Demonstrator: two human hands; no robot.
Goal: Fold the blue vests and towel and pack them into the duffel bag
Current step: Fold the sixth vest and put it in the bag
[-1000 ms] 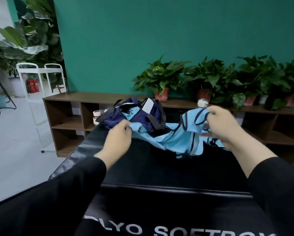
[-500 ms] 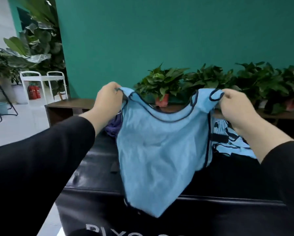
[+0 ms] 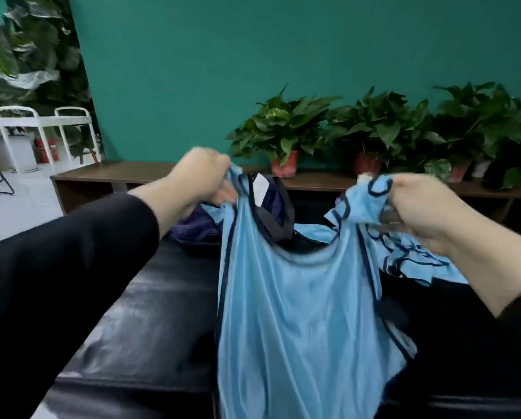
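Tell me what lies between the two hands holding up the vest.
In the head view, the blue vest's sagging neckline spans from left hand to right hand; through that dip shows the purple duffel bag behind.

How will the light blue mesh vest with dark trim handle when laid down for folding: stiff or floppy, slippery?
The light blue vest is probably floppy: held by the left hand and right hand, it sags and drapes. Its sheen suggests slippery fabric. Likely light, hanging from pinched shoulders.

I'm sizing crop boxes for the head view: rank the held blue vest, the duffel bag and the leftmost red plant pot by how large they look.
1. held blue vest, though nearness inflates it.
2. duffel bag, partly hidden behind the vest.
3. leftmost red plant pot.
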